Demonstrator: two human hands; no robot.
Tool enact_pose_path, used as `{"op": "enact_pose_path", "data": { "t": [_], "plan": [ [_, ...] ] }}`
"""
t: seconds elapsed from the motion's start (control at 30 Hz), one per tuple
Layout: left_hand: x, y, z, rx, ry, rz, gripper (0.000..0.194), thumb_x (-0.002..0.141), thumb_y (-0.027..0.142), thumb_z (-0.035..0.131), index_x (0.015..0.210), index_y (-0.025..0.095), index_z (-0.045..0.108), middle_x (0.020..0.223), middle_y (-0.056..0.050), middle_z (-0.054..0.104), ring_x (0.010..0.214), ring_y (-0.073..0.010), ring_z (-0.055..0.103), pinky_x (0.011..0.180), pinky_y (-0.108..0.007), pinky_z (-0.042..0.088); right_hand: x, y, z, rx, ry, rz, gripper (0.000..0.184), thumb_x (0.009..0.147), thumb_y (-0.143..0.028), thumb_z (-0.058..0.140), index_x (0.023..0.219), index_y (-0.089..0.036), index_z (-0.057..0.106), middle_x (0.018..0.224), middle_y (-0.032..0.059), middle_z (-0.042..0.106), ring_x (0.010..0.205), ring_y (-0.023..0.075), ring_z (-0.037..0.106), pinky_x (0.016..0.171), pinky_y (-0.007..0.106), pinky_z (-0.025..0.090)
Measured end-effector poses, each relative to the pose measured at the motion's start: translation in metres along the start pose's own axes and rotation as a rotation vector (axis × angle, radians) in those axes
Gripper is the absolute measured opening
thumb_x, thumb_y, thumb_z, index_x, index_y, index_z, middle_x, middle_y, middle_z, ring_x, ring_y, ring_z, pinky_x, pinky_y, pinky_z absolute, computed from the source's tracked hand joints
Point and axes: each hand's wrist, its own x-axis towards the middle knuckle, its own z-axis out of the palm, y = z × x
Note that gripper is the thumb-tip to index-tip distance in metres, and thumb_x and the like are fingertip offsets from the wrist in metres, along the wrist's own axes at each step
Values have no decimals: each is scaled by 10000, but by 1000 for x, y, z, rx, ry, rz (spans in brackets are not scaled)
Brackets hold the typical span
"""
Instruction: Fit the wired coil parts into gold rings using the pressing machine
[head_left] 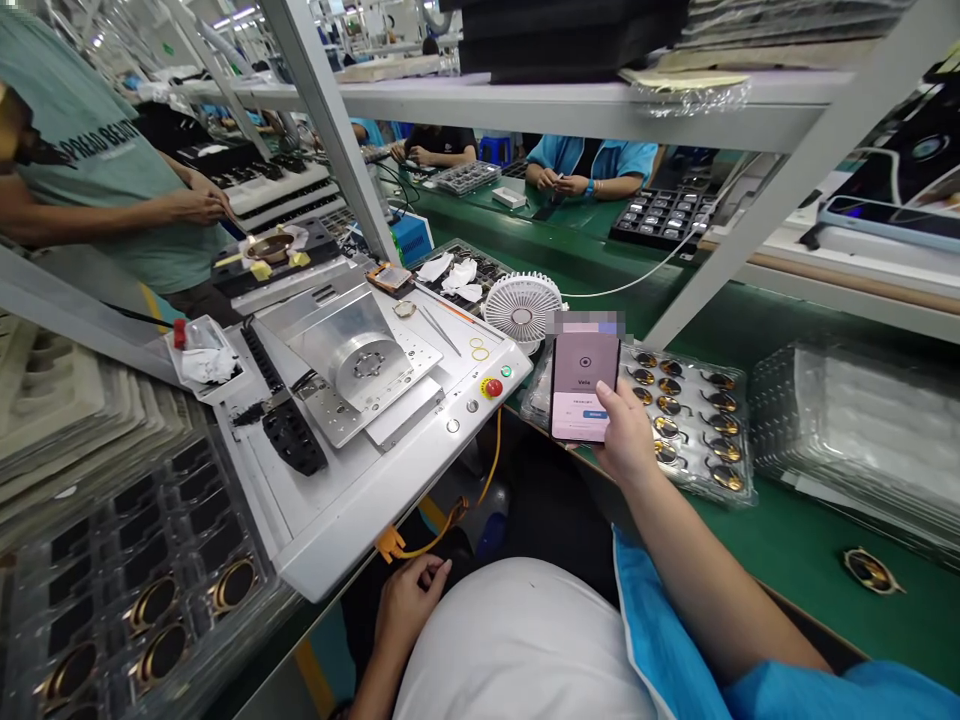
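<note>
Right hand: the right hand (626, 425) grips a phone (586, 385) from below, fingers wrapped around its lower edge, and holds it up over the bench.
Phone: upright and slightly tilted, screen facing the camera, showing a pale page with a blue button; the top edge is blurred out.
Left hand: the left hand (409, 605) hangs low beside a rounded white shape (517, 640), fingers loosely curled and nothing visible in them.
In the way: the phone covers part of a clear tray of gold-rimmed parts (679, 425), and a blue sleeve (825, 695) crosses the lower right corner.
Right of the tray: a stack of clear trays (847, 430) and one loose gold part (870, 570) sit on the green bench (795, 530).
Ahead: a small white fan (522, 312) stands just beyond a white machine (337, 450), with tweezers (439, 330) and a red stop button (493, 388) on the machine's top.
Machine top: a metal plate (360, 360) and a black strip (292, 435) lie near the left hand's side.
Lower left: a clear tray of dark and gold pieces (150, 590) lies beside stacked beige trays (52, 420).
Nearby: a co-worker's hand (199, 205) works over a fixture (270, 250), and more people sit across the bench.
</note>
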Motion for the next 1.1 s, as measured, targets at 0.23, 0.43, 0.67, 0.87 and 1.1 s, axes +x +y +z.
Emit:
{"op": "enact_pose_path", "data": {
  "t": [0.23, 0.43, 0.67, 0.87, 1.1],
  "plan": [
    [2, -2, 2, 15, -27, -11, 336, 933, 510, 567, 838, 246, 752, 716, 0, 731, 663, -170, 685, 668, -265, 497, -7, 2, -1, 15, -58, 23, 555, 801, -545, 787, 1247, -265, 611, 832, 21, 698, 545, 217, 665, 333, 273, 525],
    [2, 0, 2, -2, -31, -32, 332, 918, 502, 575, 837, 237, 758, 717, -9, 736, 671, -179, 693, 665, -272, 495, -15, -4, 3, 69, -215, 65, 745, 719, -375, 880, 1362, -300, 511, 961, 37, 716, 717, 267, 730, 368, 258, 553],
    [2, 5, -1, -2, -28, -35, 318, 913, 491, 581, 830, 242, 761, 740, -13, 756, 673, -186, 697, 669, -279, 502, -15, 2, 1, 93, -319, 116, 613, 725, -339, 887, 1230, -276, 544, 954, 30, 699, 706, 246, 720, 318, 218, 515],
    [1, 9, -3, 3, -26, -35, 339, 923, 499, 564, 828, 238, 758, 727, -13, 746, 668, -188, 696, 671, -285, 510, -16, 8, 6, 11, -256, 90, 673, 686, -326, 932, 1228, -274, 537, 930, 23, 716, 729, 265, 735, 335, 232, 535],
    [1, 10, -4, 11, -29, -36, 347, 924, 510, 566, 827, 237, 758, 718, -7, 738, 665, -187, 696, 668, -280, 517, -16, 10, 5, -25, -247, 80, 701, 679, -352, 945, 1237, -275, 527, 986, 48, 735, 792, 299, 756, 344, 238, 534]
  ]
}}
